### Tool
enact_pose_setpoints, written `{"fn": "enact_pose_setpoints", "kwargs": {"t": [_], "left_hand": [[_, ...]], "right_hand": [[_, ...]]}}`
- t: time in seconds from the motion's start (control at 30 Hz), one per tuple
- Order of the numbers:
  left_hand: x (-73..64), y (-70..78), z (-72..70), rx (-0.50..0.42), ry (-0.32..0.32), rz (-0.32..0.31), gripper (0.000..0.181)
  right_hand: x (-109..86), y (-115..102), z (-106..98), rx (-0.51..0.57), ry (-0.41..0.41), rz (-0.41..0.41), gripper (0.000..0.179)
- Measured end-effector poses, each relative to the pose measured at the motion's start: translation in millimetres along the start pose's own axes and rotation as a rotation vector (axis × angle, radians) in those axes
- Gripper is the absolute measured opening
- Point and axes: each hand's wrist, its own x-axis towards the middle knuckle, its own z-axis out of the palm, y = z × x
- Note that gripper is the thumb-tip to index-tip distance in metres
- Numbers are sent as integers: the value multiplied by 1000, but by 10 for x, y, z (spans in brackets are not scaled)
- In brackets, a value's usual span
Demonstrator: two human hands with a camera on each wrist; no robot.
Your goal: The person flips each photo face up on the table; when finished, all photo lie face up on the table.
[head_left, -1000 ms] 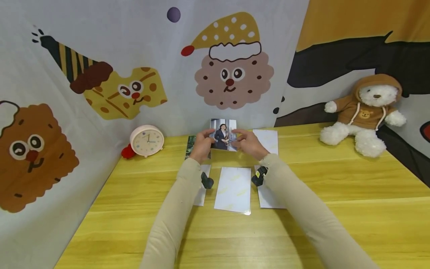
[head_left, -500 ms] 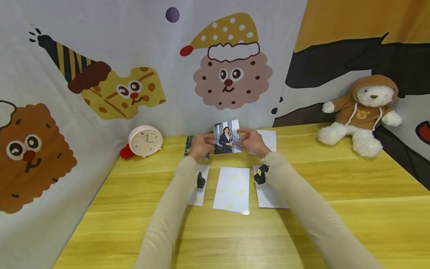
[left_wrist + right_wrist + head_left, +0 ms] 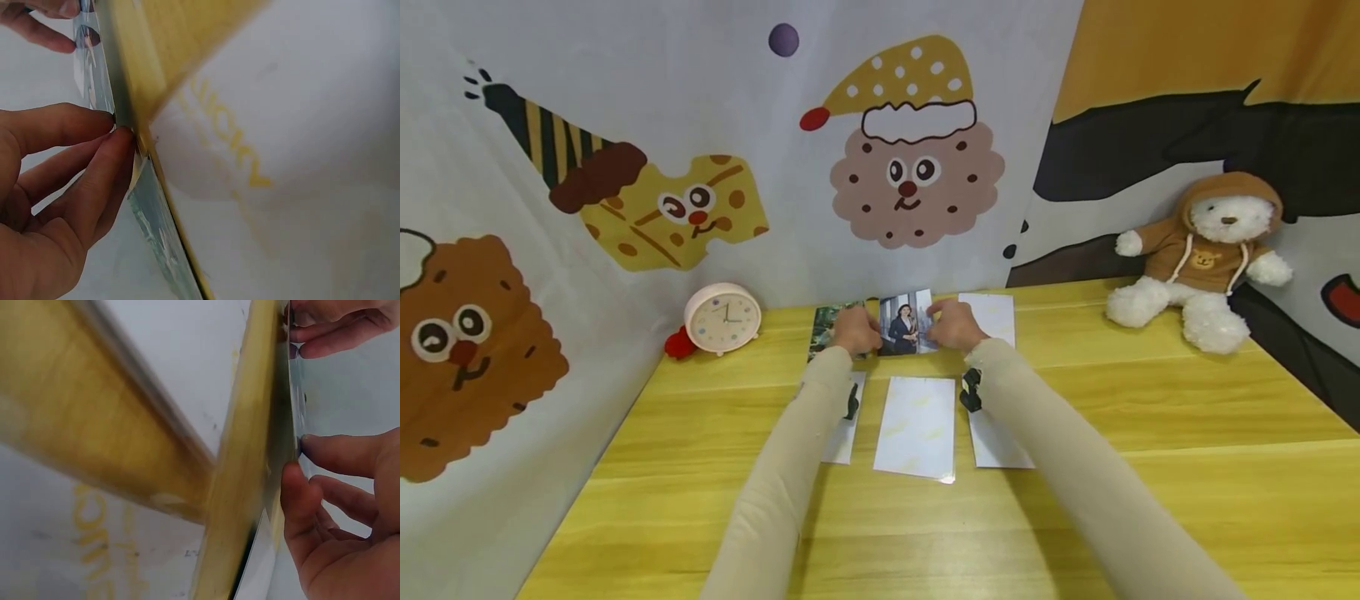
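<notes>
A photo print of a person in a dark suit is low over the back of the table, between both hands. My left hand pinches its left edge; in the left wrist view the thumb and index finger meet there. The right edge is pinched by my right hand, thumb below and index finger above in the right wrist view. To the left lies a green photo print, partly covered by my left hand. A white card lies to the right, partly behind my right hand.
Nearer me is a row of white cards: a middle one with faint yellow print, a left one and a right one, both partly under the sleeves. A pink alarm clock stands back left, a teddy bear back right.
The photo print has come down toward the table, between the green print and the white card. My left hand came off its edge half a second ago and now pinches it again.
</notes>
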Motion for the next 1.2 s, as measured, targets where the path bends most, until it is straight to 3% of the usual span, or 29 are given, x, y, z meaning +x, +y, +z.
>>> {"fn": "enact_pose_setpoints", "kwargs": {"t": [0.1,0.27,0.57,0.77,0.97,1.07,1.13,1.2], "left_hand": [[37,9,19,78,-21,13,20],[63,30,36,94,-71,6,14],[11,56,34,76,-76,-26,19],[-21,51,14,93,-87,1,27],[-38,-46,-16,98,-54,14,25],[-34,-45,-10,-18,-5,9,21],[-17,14,0,-188,8,8,24],[13,108,24,-396,-19,15,28]], "right_hand": [[37,-4,36,-119,10,-28,49],[73,11,94,-220,-17,-47,48],[66,15,130,-247,-14,-68,45],[51,-7,117,-258,-37,-49,44],[-1,-19,21,-208,-72,-129,47],[-72,30,-137,-120,-83,-148,45],[-108,93,-263,-94,-79,-147,43],[-119,177,-384,-83,-71,-142,42]]}}
